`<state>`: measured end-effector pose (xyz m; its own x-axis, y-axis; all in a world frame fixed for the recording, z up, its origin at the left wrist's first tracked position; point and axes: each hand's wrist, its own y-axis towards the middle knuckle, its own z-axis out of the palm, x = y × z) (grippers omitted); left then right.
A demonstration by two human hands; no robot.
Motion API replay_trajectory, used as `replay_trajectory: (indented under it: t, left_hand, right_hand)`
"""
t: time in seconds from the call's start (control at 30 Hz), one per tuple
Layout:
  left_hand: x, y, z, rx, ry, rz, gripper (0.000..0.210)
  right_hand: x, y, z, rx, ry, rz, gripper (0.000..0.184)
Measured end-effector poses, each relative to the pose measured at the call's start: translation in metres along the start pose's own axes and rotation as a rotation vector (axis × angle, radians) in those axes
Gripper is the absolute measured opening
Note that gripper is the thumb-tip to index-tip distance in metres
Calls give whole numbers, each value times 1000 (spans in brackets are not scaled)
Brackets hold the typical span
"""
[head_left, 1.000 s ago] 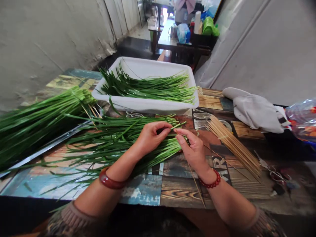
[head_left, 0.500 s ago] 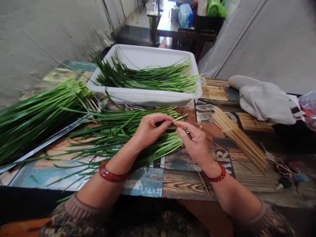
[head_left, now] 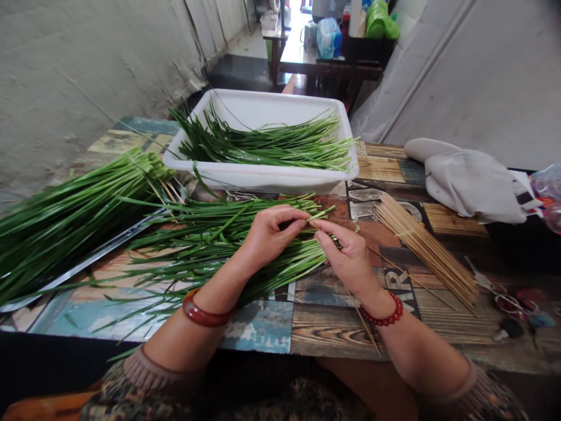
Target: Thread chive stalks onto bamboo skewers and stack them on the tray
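Observation:
My left hand (head_left: pixel 274 234) is closed in a pinch, holding a garlic chive (head_left: pixel 323 214) near its pale stalk end. Close beside it, my right hand (head_left: pixel 348 254) pinches a thin bamboo skewer (head_left: pixel 367 327), whose lower length slants down past the palm towards the table edge. Its tip is by the stalk, but I cannot tell whether it pierces it. Under both hands lies a pile of loose garlic chives (head_left: pixel 201 219), stalk ends to the right. Right of my right hand are a bundle of bamboo skewers (head_left: pixel 427 248) and a single loose skewer (head_left: pixel 423 283).
Behind the pile stands a white plastic tub (head_left: pixel 263 172) with more chives. At left, a thick stack of chives (head_left: pixel 74 222) with skewer ends lies on a metal tray (head_left: pixel 103 245). A grey cap (head_left: pixel 473 178), scissors (head_left: pixel 482 280) and keys (head_left: pixel 508 328) lie at right.
The view has shifted slightly. Both hands keep nearly the same pinch on the chive and the skewer, with only tiny finger movement.

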<state>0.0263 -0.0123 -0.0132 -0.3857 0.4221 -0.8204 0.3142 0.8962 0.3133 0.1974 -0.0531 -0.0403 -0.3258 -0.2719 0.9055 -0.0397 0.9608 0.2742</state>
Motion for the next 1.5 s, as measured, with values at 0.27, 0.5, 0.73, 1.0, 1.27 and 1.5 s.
replay_trajectory:
  t: [0.27, 0.5, 0.73, 1.0, 1.27, 1.5]
  left_hand:
    - [0, -1, 1, 10, 5, 11, 16]
    - [0, -2, 2, -26, 66, 57, 15]
    - [0, -2, 3, -57, 106, 93, 13]
    - [-1, -3, 4, -37, 124, 80, 12]
    - [-2, -2, 4, -53, 118, 71, 11]
    - [0, -3, 4, -66, 102, 86, 11]
  right_hand:
    - [0, 1, 0, -22, -39, -54, 23]
    - [0, 2, 1, -21, -37, -64, 23]
    - [-1, 2, 1, -23, -38, -63, 22]
    - [1, 2, 1, -9, -63, -26, 18]
    - [-3, 3, 2, -27, -56, -55, 20]
    - [-3, 2, 2, -20, -55, -86, 23]
